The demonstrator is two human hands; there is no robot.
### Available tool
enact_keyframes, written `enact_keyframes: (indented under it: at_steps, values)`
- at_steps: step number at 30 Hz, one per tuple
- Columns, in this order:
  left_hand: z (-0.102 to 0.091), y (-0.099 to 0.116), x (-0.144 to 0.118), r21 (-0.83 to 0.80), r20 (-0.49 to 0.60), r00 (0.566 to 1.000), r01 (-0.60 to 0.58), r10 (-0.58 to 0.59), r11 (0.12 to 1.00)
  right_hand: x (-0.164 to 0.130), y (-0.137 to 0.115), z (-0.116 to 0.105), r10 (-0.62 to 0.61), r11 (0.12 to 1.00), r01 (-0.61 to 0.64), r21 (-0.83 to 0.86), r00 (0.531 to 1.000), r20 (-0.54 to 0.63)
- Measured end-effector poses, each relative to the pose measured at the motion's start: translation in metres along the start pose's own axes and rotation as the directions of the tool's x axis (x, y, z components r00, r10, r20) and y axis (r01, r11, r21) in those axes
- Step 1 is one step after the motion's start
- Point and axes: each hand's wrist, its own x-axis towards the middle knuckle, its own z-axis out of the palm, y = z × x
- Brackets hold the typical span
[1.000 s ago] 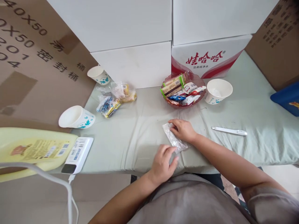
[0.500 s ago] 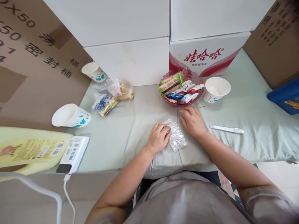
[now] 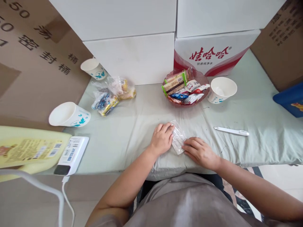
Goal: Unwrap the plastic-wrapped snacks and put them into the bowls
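A crinkled clear plastic bag [image 3: 178,138] lies flat on the cloth between my two hands. My left hand [image 3: 162,138] rests at its upper left edge, with curled fingers holding that corner. At the lower right edge is my right hand [image 3: 201,153], its fingers bent together and pinching the side of the bag. Behind them stands a reddish glass bowl [image 3: 201,100] filled with several wrapped snacks [image 3: 175,85]. To the right of my right hand lies a white utility knife [image 3: 231,130].
A paper cup [image 3: 222,90] touches the bowl's right side. Bagged snacks [image 3: 110,96] and two paper cups [image 3: 79,115] stand at left, near a white power bank [image 3: 72,154] and a yellow jug [image 3: 30,148]. White boxes [image 3: 132,60] wall the back; a blue container [image 3: 290,99] is at right.
My right hand has come down from near the bowl to the bag's lower right edge and taken hold there. The bag shows narrower. My left hand has stayed on its corner.
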Motion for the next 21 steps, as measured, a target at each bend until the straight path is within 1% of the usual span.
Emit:
enact_keyframes:
  at_steps: [3, 5, 7, 10, 14, 16, 18, 20, 21]
  values:
    - [-0.002, 0.0, -0.001, -0.02, 0.02, 0.999, -0.041, 0.041, 0.999, 0.006, 0.0, -0.006, -0.103, 0.995, 0.103, -0.008, 0.994, 0.026]
    - [-0.004, -0.001, -0.001, -0.062, 0.046, 0.995, -0.082, 0.084, 0.995, 0.013, -0.002, -0.011, -0.163, 0.986, 0.161, 0.05, 0.986, 0.042]
    - [-0.005, -0.003, 0.0, -0.121, 0.058, 0.99, -0.117, 0.125, 0.986, 0.021, -0.003, -0.016, -0.172, 0.979, 0.164, 0.124, 0.983, 0.057]
    - [-0.005, -0.008, 0.0, -0.226, 0.037, 0.988, -0.14, 0.152, 0.964, 0.037, 0.001, -0.02, -0.108, 0.984, 0.093, 0.153, 0.989, 0.098]
    - [-0.002, -0.015, -0.001, -0.313, -0.002, 0.992, -0.121, 0.127, 0.942, 0.067, 0.019, -0.017, 0.046, 0.998, -0.053, 0.038, 0.986, 0.159]
    - [-0.002, -0.017, -0.001, -0.32, -0.025, 0.994, -0.113, 0.11, 0.941, 0.083, 0.029, -0.012, 0.139, 0.99, -0.132, -0.05, 0.969, 0.206]
    - [-0.002, -0.018, -0.002, -0.319, -0.052, 0.994, -0.108, 0.097, 0.942, 0.095, 0.036, -0.007, 0.222, 0.972, -0.193, -0.131, 0.941, 0.256]
    - [-0.004, -0.017, -0.002, -0.324, -0.076, 0.994, -0.1, 0.08, 0.941, 0.101, 0.039, -0.001, 0.271, 0.957, -0.227, -0.18, 0.92, 0.283]
    - [-0.004, -0.017, -0.002, -0.333, -0.083, 0.994, -0.092, 0.068, 0.938, 0.102, 0.04, 0.002, 0.281, 0.954, -0.233, -0.191, 0.917, 0.284]
